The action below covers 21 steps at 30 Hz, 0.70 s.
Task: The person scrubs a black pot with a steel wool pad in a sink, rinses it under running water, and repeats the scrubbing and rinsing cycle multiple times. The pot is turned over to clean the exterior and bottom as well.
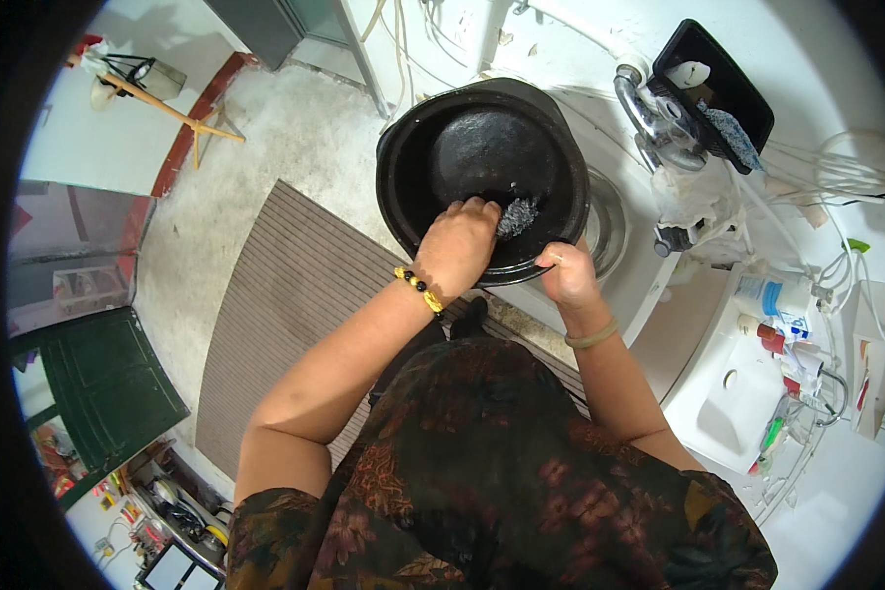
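Observation:
A large black wok or pan [487, 147] is held tilted over the left part of a white sink [634, 295], its inside facing up. My right hand [571, 273] grips its near right rim, thumb on the edge. My left hand [461, 236] is inside the pan, palm down with fingers curled, at a grey steel-wool scourer [518, 218] that shows beside the fingertips. A metal basin [606, 217] sits in the sink, partly hidden by the pan.
A chrome faucet [660, 125] stands right of the pan, beside a black plastic tray [756, 99] holding a cloth. Farther right is a white washbasin [730, 398] with bottles and tubes. A ribbed brown mat [287, 317] lies on the floor at left, near a dark green cabinet [110, 391].

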Each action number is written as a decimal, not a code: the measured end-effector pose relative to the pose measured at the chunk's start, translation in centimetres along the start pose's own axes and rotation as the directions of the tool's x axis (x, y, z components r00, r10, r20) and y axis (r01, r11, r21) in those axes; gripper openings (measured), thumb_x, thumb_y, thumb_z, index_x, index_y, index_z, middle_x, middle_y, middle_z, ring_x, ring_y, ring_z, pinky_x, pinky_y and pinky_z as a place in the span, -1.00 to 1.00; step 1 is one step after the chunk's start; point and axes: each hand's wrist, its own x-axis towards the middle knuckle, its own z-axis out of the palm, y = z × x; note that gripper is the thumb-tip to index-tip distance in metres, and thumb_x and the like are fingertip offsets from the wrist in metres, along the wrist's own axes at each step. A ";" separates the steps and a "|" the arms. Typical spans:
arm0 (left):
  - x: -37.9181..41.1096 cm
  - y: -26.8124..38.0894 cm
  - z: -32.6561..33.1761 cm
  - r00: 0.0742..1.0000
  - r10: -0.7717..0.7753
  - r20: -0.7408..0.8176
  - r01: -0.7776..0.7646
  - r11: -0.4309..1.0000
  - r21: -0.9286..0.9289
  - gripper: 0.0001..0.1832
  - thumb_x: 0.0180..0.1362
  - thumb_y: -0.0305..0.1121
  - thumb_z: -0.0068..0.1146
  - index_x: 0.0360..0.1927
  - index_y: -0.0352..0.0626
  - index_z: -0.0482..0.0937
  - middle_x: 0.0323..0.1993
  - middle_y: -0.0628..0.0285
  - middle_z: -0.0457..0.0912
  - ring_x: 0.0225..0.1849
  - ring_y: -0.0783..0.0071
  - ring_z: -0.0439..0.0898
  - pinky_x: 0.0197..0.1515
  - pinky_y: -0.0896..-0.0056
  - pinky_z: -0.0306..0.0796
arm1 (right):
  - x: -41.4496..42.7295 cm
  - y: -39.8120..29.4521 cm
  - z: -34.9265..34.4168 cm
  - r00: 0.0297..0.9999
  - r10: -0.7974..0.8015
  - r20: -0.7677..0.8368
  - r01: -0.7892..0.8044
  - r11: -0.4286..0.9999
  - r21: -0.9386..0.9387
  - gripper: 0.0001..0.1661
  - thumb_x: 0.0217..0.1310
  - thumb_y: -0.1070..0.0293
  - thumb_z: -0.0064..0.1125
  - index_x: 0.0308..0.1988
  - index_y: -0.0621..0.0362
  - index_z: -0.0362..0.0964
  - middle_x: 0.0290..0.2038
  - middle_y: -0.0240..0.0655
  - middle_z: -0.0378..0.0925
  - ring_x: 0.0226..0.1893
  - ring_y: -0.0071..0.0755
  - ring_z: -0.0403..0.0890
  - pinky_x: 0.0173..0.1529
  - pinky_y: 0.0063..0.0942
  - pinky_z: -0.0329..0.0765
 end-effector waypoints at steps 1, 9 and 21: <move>0.4 0.4 0.5 1.000 0.003 0.031 -0.001 0.997 -0.080 -0.72 -0.10 -0.49 0.09 -0.25 -0.34 0.43 -0.34 -0.09 0.51 -0.26 -0.04 0.50 -0.21 0.16 0.40 | 0.0 0.2 -0.3 1.000 -0.009 -0.008 0.009 1.000 0.013 -0.75 -0.34 0.63 -0.10 -0.49 0.37 0.45 -0.59 -0.28 0.47 -0.56 -0.44 0.47 -0.39 -0.54 0.40; 6.1 2.1 -0.6 0.992 -0.062 0.106 0.079 0.983 -0.165 -0.82 -0.05 -0.48 -0.01 -0.35 -0.34 0.48 -0.50 -0.21 0.51 -0.36 -0.12 0.51 -0.28 0.07 0.42 | 0.6 -0.7 -1.5 0.982 0.106 0.159 -0.084 0.987 -0.139 -0.49 -0.42 0.67 -0.12 -0.23 0.38 0.38 -0.45 -0.30 0.49 -0.46 -0.43 0.48 -0.35 -0.56 0.43; 9.3 -0.4 -1.6 0.752 -0.440 0.491 0.633 0.275 -0.724 -0.70 -0.09 -0.49 0.16 -0.25 -0.45 0.52 -0.32 -0.10 0.57 -0.34 0.09 0.58 -0.23 0.22 0.47 | 0.4 -0.5 0.3 0.986 0.075 0.151 -0.054 0.989 -0.136 -0.54 -0.41 0.70 -0.10 -0.30 0.37 0.46 -0.42 -0.30 0.53 -0.42 -0.44 0.52 -0.29 -0.56 0.42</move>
